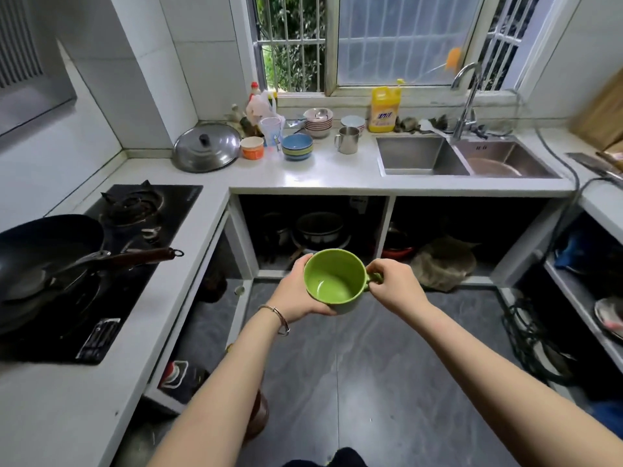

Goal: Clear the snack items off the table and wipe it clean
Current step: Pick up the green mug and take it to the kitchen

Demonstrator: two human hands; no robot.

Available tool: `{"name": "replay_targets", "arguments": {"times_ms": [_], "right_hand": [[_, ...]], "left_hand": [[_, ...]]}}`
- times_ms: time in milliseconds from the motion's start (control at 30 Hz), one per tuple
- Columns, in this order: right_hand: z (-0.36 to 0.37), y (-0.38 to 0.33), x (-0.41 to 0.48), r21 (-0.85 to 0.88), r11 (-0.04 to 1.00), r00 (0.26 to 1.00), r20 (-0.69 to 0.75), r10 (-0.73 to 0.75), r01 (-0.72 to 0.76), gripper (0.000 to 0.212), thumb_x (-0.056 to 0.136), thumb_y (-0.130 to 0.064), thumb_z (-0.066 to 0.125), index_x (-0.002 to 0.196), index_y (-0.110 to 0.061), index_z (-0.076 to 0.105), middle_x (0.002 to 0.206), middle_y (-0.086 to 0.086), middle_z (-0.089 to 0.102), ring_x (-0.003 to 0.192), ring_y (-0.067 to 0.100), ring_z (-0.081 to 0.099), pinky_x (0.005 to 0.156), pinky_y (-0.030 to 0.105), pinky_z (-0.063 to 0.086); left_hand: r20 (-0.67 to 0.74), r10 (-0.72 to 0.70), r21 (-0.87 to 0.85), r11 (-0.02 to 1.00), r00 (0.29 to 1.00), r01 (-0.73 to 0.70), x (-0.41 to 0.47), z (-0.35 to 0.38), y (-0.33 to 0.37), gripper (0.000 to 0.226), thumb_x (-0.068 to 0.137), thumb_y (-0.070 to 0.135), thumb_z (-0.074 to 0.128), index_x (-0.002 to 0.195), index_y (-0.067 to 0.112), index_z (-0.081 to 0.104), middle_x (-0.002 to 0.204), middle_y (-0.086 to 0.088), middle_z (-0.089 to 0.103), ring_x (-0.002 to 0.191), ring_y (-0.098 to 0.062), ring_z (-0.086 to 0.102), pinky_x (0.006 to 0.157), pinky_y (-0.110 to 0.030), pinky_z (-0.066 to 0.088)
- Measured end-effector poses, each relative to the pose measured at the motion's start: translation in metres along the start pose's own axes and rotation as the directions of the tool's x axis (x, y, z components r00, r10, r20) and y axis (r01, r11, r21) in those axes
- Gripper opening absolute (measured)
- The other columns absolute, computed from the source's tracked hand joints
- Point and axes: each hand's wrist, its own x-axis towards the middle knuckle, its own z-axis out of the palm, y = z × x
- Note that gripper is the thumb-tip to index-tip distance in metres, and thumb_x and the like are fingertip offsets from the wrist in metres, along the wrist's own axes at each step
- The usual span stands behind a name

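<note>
The person is holding a round, glossy green ceramic mug (332, 281) out in front of the body, above the grey tiled floor (371, 365) and well apart from the white L-shaped worktop (337, 170); the left hand (296, 293) is cupping the mug's side and underside with curled fingers, while the right hand (394, 286) is pinching its small green handle (373, 277), so both grips are closing round the one mug; the mug is sitting upright and its inside is looking empty; no table is showing anywhere in this view, so how much of it is cleared cannot be told; judging by the task, the mug is probably one of the table's items, bound for the double stainless steel sink (418, 156) set in the worktop under the window, beside a yellow plastic detergent bottle (384, 111); the clearing therefore seems to be under way rather than finished; neither hand is holding a cloth, so the wiping is most likely yet to begin; a stack of blue ceramic bowls (297, 146) and a small steel cup (348, 139) are sitting on the worktop left of the sink
</note>
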Motion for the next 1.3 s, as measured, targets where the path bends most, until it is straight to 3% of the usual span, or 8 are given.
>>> {"name": "replay_targets", "arguments": {"times_ms": [333, 433, 700, 833, 1000, 1300], "right_hand": [[0.0, 0.031, 0.111, 0.048, 0.997, 0.998, 0.01, 0.055, -0.055, 0.031, 0.072, -0.009, 0.059, 0.101, -0.021, 0.063, 0.093, 0.001, 0.067, 0.088, 0.019, 0.062, 0.078, 0.033, 0.051], [0.0, 0.047, 0.157, 0.048, 0.998, 0.999, 0.028, 0.044, -0.045, 0.026, 0.071, -0.01, 0.057, 0.093, -0.024, 0.062, 0.09, -0.001, 0.068, 0.087, 0.019, 0.062, 0.076, 0.035, 0.052], [-0.02, 0.084, 0.297, 0.036, 0.999, 0.994, 0.104, -0.015, 0.011, 0.023, 0.069, -0.011, 0.06, 0.087, -0.024, 0.064, 0.088, -0.001, 0.068, 0.086, 0.019, 0.062, 0.075, 0.035, 0.051], [-0.032, 0.097, 0.367, 0.025, 0.997, 0.992, 0.108, -0.071, 0.068, 0.023, 0.071, -0.012, 0.06, 0.089, -0.025, 0.064, 0.092, 0.002, 0.069, 0.089, 0.021, 0.061, 0.075, 0.033, 0.049], [-0.032, 0.105, 0.438, 0.046, 0.998, 0.992, 0.114, -0.05, 0.045, 0.022, 0.073, -0.009, 0.059, 0.091, -0.022, 0.065, 0.094, 0.004, 0.068, 0.089, 0.023, 0.061, 0.074, 0.03, 0.047], [0.008, 0.106, 0.557, 0.073, 0.997, 0.988, 0.157, -0.006, -0.006, 0.019, 0.074, -0.009, 0.06, 0.087, -0.02, 0.065, 0.087, 0.0, 0.067, 0.082, 0.02, 0.06, 0.073, 0.032, 0.05]], "left_hand": [[0.059, -0.015, 0.053, 0.999, 0.998, 0.012, 0.127, -0.009, -0.002, 0.123, 0.037, 0.035, 0.094, 0.14, 0.026, 0.027, 0.125, 0.011, 0.051, 0.12, -0.013, 0.048, 0.103, -0.029, 0.039], [0.047, -0.024, 0.06, 0.998, 0.999, 0.021, 0.171, -0.008, -0.001, 0.125, 0.032, 0.042, 0.091, 0.139, 0.027, 0.027, 0.124, 0.01, 0.052, 0.121, -0.015, 0.049, 0.104, -0.033, 0.04], [-0.033, -0.044, 0.058, 0.997, 0.998, 0.046, 0.297, -0.006, 0.02, 0.119, 0.042, 0.028, 0.094, 0.141, 0.021, 0.027, 0.119, 0.012, 0.05, 0.116, -0.013, 0.05, 0.094, -0.021, 0.037], [-0.086, -0.062, 0.039, 0.997, 0.994, 0.066, 0.358, -0.011, 0.033, 0.12, 0.039, 0.029, 0.095, 0.14, 0.021, 0.03, 0.127, 0.008, 0.052, 0.117, -0.011, 0.048, 0.098, -0.022, 0.036], [-0.105, -0.079, 0.006, 0.997, 0.991, 0.08, 0.426, -0.018, 0.036, 0.115, 0.039, 0.02, 0.096, 0.136, 0.013, 0.034, 0.129, 0.002, 0.046, 0.119, -0.012, 0.045, 0.099, -0.019, 0.032], [-0.081, -0.059, 0.049, 0.997, 0.995, 0.063, 0.546, -0.058, -0.003, 0.108, 0.041, 0.017, 0.095, 0.133, 0.014, 0.037, 0.12, 0.007, 0.042, 0.113, -0.008, 0.042, 0.092, -0.014, 0.031]]}}
